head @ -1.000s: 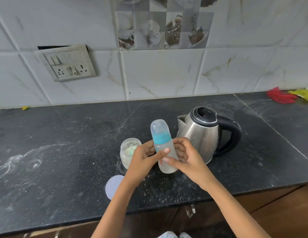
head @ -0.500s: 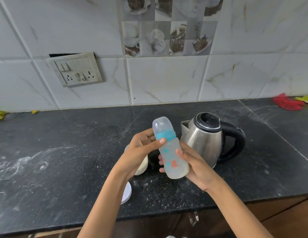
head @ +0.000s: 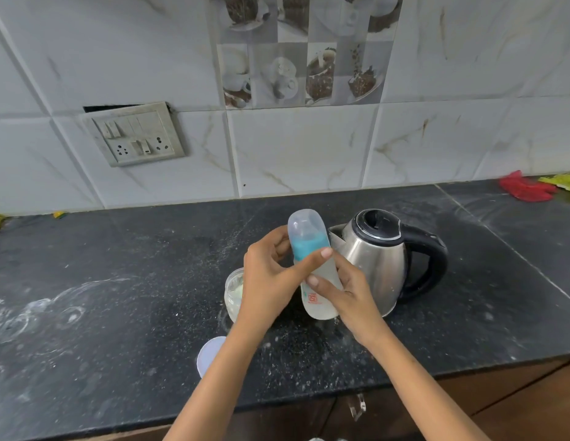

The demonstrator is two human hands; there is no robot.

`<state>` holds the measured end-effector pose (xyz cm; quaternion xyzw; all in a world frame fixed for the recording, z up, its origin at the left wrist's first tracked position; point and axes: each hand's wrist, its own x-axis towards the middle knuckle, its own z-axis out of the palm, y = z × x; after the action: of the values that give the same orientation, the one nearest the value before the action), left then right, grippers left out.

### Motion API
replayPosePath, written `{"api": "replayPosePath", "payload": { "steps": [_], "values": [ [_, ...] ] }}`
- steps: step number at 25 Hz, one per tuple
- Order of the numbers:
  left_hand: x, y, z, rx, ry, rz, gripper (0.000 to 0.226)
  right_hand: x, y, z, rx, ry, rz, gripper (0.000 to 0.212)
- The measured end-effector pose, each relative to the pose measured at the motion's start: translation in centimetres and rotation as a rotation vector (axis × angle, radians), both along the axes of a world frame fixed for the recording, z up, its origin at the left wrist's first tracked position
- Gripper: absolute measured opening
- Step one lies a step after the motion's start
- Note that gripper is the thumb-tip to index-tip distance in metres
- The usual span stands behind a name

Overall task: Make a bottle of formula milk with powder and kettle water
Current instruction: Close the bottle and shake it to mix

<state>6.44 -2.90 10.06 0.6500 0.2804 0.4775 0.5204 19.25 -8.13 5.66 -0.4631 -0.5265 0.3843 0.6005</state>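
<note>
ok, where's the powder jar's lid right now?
Head view: the lid lies flat on the black counter, near its front edge, partly hidden by the left forearm, just in front of the open powder jar.

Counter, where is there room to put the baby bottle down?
The widest bare stretch of counter runs left of the powder jar, below the switch plate. Another lies right of the kettle, before the red cloth. The middle is crowded: both hands, the bottle, jar, kettle and round lid cluster there.
</note>
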Motion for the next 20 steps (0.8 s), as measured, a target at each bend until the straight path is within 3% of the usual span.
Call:
{"api": "replayPosePath", "payload": {
  "steps": [4,8,10,13,16,18,20],
  "values": [
    [-1.2,2.3,1.4,-0.092,0.012,-0.349,0.035,0.1,0.1,1.5,-0.143,0.373,0.265,0.062],
    [-1.1,3.3,1.7,-0.135,0.043,-0.487,0.061,-0.6,0.3,1.9,-0.186,0.634,0.561,0.063],
    [-1.2,3.6,1.9,-0.137,0.060,-0.520,0.073,-0.8,0.2,2.2,-0.187,0.669,0.605,0.063],
    [-1.9,3.4,2.4,-0.046,0.072,-0.488,0.062,0.3,-0.1,2.6,-0.132,0.438,0.392,0.066],
    [-1.9,2.5,2.8,0.139,0.115,-0.236,0.059,1.8,0.0,2.7,-0.079,-0.027,0.038,0.059],
    [-1.2,1.7,2.4,0.232,0.176,-0.089,0.059,1.9,0.3,2.4,-0.071,-0.279,-0.034,0.058],
    [-0.4,1.3,1.6,0.268,0.255,0.020,0.058,1.7,0.7,1.7,-0.077,-0.360,-0.057,0.062]
  ]
}}
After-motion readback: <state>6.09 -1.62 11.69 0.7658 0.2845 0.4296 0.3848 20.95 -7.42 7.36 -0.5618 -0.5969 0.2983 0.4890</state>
